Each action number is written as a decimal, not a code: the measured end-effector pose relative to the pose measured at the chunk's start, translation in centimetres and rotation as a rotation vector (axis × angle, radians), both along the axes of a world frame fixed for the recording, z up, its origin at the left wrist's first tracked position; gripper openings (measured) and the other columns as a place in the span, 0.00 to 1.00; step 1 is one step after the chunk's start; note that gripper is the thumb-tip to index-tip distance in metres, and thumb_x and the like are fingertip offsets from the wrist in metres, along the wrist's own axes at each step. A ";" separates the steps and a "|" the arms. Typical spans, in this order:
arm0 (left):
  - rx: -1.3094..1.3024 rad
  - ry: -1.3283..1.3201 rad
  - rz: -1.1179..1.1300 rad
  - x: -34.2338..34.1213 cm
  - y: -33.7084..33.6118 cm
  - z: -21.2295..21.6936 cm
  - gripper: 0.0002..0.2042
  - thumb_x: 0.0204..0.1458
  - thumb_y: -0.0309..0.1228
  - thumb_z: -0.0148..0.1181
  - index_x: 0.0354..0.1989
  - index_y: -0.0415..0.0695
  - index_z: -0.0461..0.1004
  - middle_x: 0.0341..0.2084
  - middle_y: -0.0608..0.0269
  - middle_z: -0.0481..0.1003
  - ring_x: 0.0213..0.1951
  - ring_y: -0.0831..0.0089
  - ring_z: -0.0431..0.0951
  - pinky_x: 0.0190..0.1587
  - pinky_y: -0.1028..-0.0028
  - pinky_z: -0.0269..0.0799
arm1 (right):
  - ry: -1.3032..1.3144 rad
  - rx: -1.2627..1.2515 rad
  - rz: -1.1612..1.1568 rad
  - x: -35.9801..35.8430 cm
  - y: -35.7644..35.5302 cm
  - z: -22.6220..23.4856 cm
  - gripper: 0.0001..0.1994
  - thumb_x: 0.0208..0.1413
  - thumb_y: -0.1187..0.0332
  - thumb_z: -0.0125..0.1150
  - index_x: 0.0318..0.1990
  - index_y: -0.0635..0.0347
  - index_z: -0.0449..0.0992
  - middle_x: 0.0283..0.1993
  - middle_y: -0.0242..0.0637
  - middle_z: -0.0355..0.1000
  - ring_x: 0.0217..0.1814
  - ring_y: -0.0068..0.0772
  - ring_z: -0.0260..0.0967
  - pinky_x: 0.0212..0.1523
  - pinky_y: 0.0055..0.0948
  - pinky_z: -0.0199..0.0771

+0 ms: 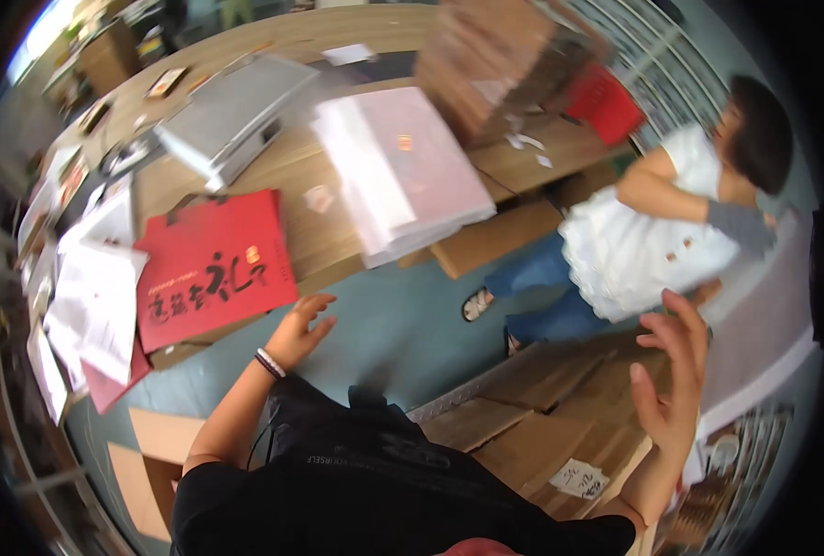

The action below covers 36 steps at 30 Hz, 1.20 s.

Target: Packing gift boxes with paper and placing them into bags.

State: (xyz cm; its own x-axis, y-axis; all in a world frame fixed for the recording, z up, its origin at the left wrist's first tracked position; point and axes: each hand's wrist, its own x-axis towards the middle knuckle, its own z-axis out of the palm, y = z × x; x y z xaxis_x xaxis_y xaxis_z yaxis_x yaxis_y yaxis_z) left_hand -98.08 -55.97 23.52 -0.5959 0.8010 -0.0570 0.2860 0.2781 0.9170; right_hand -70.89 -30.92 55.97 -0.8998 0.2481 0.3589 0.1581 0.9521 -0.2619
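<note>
My left hand [302,331] is held out with its fingers apart and nothing in it, close to the lower right corner of a red gift bag [213,269]. That bag lies flat at the left front edge of the table, dark lettering facing up and a dark handle at its far end. On the right, my right hand [673,366] is raised in the air, its fingers apart and partly bent, with nothing in it. Beneath it are brown cardboard boxes [532,454] with a white label. Ahead on the table sits a stack of pink and white sheets [402,167].
A grey case [236,111] and a cardboard box [481,65] stand on the wooden table [310,162]. Crumpled white papers [97,287] cover its left end. A person in a white top [625,241] stands at right beside a pale stack [754,324]. An opened carton [157,463] is on the floor.
</note>
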 end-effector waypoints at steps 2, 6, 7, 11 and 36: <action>0.074 -0.137 0.281 -3.8 -6.4 -1.1 0.16 0.53 0.30 0.55 0.50 0.41 0.67 0.50 0.53 0.66 0.49 0.62 0.71 0.49 0.69 0.69 | -0.037 -0.136 0.088 -6.6 -1.9 -3.4 0.19 0.46 0.76 0.55 0.49 0.66 0.69 0.56 0.50 0.60 0.45 0.43 0.66 0.41 0.33 0.70; 0.195 0.022 0.900 -9.9 -20.3 -3.6 0.15 0.52 0.29 0.55 0.49 0.41 0.68 0.48 0.56 0.67 0.49 0.65 0.70 0.46 0.71 0.71 | -0.239 -0.233 0.439 -22.2 -9.0 -11.6 0.17 0.49 0.73 0.56 0.48 0.64 0.69 0.55 0.46 0.62 0.51 0.46 0.66 0.48 0.34 0.67; 0.149 0.130 1.015 -11.1 -24.1 -5.0 0.15 0.51 0.27 0.54 0.49 0.43 0.68 0.47 0.57 0.67 0.50 0.66 0.68 0.46 0.72 0.71 | -0.326 -0.333 0.513 -26.4 -11.9 -13.5 0.17 0.50 0.71 0.56 0.49 0.63 0.69 0.55 0.45 0.63 0.53 0.47 0.65 0.51 0.35 0.65; -0.282 0.342 1.430 -15.1 -37.0 -9.0 0.24 0.49 0.31 0.58 0.55 0.41 0.61 0.55 0.47 0.58 0.55 0.56 0.62 0.53 0.64 0.62 | -0.577 -0.560 0.721 -41.8 -23.7 -22.5 0.17 0.53 0.68 0.55 0.51 0.59 0.68 0.53 0.39 0.63 0.50 0.38 0.67 0.47 0.31 0.69; 0.284 0.610 1.218 -59.1 -54.6 4.9 0.08 0.52 0.28 0.54 0.38 0.38 0.70 0.26 0.62 0.74 0.27 0.74 0.74 0.31 0.76 0.67 | 0.326 -0.804 0.805 -75.3 -40.0 -22.3 0.33 0.56 0.71 0.55 0.65 0.63 0.44 0.63 0.57 0.46 0.48 0.40 0.70 0.40 0.25 0.74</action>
